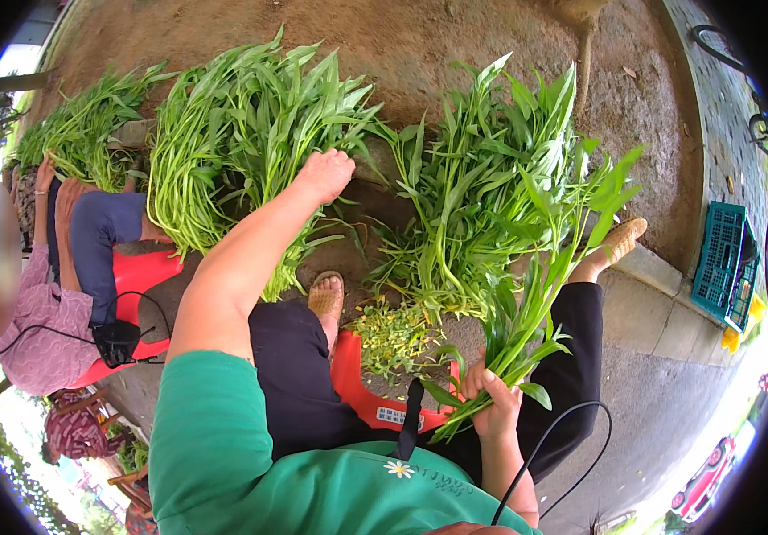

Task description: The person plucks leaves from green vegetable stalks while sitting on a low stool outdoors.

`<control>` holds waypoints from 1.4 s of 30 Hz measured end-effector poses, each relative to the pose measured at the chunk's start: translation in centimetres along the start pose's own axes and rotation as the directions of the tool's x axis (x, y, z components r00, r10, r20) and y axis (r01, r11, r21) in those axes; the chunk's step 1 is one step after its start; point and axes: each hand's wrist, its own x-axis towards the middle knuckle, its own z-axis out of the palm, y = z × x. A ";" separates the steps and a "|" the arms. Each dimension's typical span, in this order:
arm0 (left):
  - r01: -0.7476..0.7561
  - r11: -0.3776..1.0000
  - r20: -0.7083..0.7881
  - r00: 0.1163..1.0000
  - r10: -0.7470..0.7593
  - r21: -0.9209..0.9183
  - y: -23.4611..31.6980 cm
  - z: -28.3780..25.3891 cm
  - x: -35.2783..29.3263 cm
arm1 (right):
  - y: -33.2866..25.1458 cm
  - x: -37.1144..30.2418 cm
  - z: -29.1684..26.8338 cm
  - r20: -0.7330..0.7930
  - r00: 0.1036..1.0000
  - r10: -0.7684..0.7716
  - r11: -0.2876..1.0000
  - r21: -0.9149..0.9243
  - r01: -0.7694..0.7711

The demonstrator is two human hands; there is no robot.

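My right hand [495, 406] is closed round the lower stems of a bunch of water spinach [540, 308], which slants up and right over my right thigh. My left arm stretches forward, and my left hand [327, 176] is closed at the right edge of a big leafy heap of water spinach [250, 134]. Whatever its fingers hold is hidden beneath the hand. To the right spreads a second heap of water spinach [482, 178], partly behind the bunch. Yellowish trimmed leaves and bits of stem [397, 339] lie on the ground between my feet.
A red plastic stool [361, 392] shows beneath me. At the left another person [54, 312] sits by a red stool [139, 272] and touches a further heap of greens [90, 134]. A teal crate [722, 263] stands by the kerb at right. A thin trunk [585, 71] rises from the soil.
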 end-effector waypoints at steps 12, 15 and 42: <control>0.401 0.613 -0.048 0.810 -0.584 -0.681 -7.3 -0.9 1.2 | 0.6 0.4 -0.2 -0.026 0.999 0.035 0.999 0.026 -0.034; 0.354 0.717 -0.127 0.843 -0.522 -0.601 -5.1 -1.4 2.0 | 0.6 0.4 -0.2 -0.032 0.999 0.031 0.999 0.040 -0.030; 0.037 -0.010 0.035 0.782 -0.622 -0.999 24.6 -0.5 5.3 | -0.9 -1.6 -1.9 -0.127 0.989 0.070 0.995 0.084 -0.060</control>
